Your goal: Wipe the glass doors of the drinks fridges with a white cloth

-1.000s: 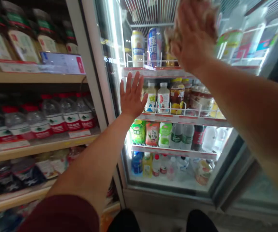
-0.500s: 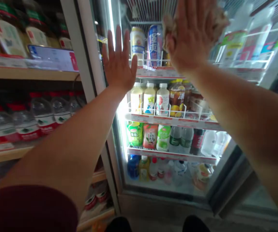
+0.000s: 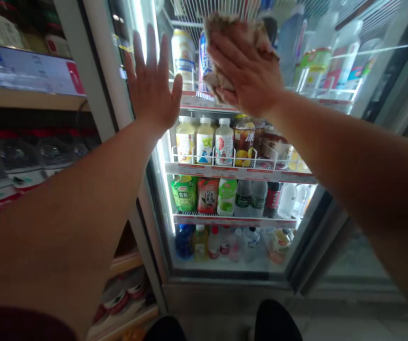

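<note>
**A:** What is the head camera showing?

**B:** A person is standing at a lit, glass-fronted drinks cooler (image 3: 303, 222) and looking down along both bare arms. The right hand (image 3: 248, 71) is pressing a crumpled beige-brown cloth (image 3: 225, 28) flat against the glass, high up, level with the top shelf of tall cans (image 3: 182, 54).

**A:** And the fingers?

**B:** The right fingers are lying close together over the cloth, pinning it to the glass rather than gripping it – the cloth is bunching out above and left of the fingertips, its longer side running roughly upward. The left hand (image 3: 152, 87) is holding nothing; its fingers are spread wide and pointing up, palm toward the cooler's left edge beside the white door frame (image 3: 101, 80).

**A:** Which hand is nearer the cloth?

**B:** The right, which is covering it; the left is just beside it, to the left.

**A:** Anything else?

**B:** Rows of pale juice bottles (image 3: 206, 139) are sitting behind the glass – and water bottles with red caps (image 3: 19, 161) are lining dim wooden shelves at the left.
</note>
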`<state>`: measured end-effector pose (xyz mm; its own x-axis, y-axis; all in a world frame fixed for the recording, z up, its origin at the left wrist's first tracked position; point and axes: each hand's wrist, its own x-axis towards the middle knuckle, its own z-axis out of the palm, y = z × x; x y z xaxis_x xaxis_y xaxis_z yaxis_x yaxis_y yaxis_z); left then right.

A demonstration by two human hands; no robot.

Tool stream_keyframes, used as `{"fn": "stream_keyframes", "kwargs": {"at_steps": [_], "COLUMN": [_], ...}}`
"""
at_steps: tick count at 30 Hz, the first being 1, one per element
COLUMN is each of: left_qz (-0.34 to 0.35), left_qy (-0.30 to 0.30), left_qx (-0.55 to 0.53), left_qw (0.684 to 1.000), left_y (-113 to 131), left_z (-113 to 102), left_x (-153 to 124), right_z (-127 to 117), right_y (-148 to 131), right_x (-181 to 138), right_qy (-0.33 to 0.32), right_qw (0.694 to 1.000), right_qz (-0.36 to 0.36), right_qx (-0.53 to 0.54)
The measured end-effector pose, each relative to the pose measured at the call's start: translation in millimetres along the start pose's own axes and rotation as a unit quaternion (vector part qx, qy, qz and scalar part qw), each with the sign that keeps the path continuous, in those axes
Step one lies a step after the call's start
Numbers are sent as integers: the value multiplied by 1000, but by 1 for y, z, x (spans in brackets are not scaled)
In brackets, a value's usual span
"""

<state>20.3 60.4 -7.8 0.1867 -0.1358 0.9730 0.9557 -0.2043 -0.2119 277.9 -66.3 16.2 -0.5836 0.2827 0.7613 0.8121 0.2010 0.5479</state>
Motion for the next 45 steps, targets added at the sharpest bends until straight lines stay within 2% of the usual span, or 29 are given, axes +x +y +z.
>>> {"fn": "stream_keyframes", "kwargs": {"at_steps": [1,3,4,5,7,8,9,10,12,13,14,15,16,18,19,20,22,24,25,26,29,31,33,35,37,39,40,42,45], "left_qz": [-2,2,10,14,5,-4,-15,-24,-30,-31,-31,-31,-29,-29,-31,-33,-36,-24,-15,-7,4,37,134,154,127,124,136,160,147], "left_qy": [-9,-43,-72,-98,-136,-145,-148,-147,-143,-139,-134,-131,-131,-129,-126,-121,-107,-101,-99,-97,-57,-21,-20,-30,-53,-89,-110,-139,-153], "left_qx": [-12,-52,-75,-95,-119,-124,-128,-134,-152,-161,-169,-174,-177,-178,-175,-170,-159,-152,-151,-151,-189,-260,-361,-379,-357,-324,-305,-276,-254], "left_qw": [1000,998,995,991,984,982,981,980,977,977,976,975,975,975,976,977,981,983,984,984,980,965,923,912,924,934,936,938,944], "left_y": [1,6,10,15,25,28,31,32,32,32,32,31,32,32,32,32,27,21,19,20,47,86,132,169,188,189,187,182,185], "left_z": [-2,-13,-21,-30,-45,-50,-53,-54,-52,-51,-51,-50,-50,-49,-47,-44,-36,-29,-28,-28,-42,-57,-70,-74,-70,-62,-60,-58,-62], "left_x": [-5,-22,-33,-43,-60,-66,-70,-72,-72,-71,-70,-69,-69,-69,-69,-70,-71,-73,-73,-74,-71,-65,-57,-50,-48,-53,-57,-64,-67], "right_z": [0,1,2,3,5,6,6,7,9,11,13,14,15,15,14,13,13,18,22,27,42,50,52,47,35,22,16,12,20], "right_y": [3,6,5,3,-1,-2,-2,-1,-3,-5,-8,-11,-12,-10,-5,0,11,12,7,0,-32,-49,-54,-44,-20,11,26,52,70], "right_x": [-5,-18,-25,-32,-43,-47,-50,-51,-54,-55,-58,-62,-66,-77,-83,-88,-97,-105,-109,-112,-116,-111,-105,-102,-109,-130,-145,-177,-215], "right_qy": [28,99,113,103,31,-4,-24,-21,35,66,81,74,48,-22,-41,-36,31,96,107,103,66,60,58,54,64,93,110,90,42], "right_qw": [997,966,955,960,991,997,998,998,981,961,945,944,958,991,995,995,975,936,928,933,961,967,970,972,970,965,958,939,940], "right_qz": [70,239,275,261,132,71,44,59,193,270,317,321,280,132,87,91,218,339,357,345,262,225,177,128,120,168,229,330,339], "right_qx": [-3,-13,-14,-9,10,19,23,19,-4,-18,-27,-30,-24,2,14,21,16,2,2,7,54,104,156,191,199,180,131,34,-20]}}
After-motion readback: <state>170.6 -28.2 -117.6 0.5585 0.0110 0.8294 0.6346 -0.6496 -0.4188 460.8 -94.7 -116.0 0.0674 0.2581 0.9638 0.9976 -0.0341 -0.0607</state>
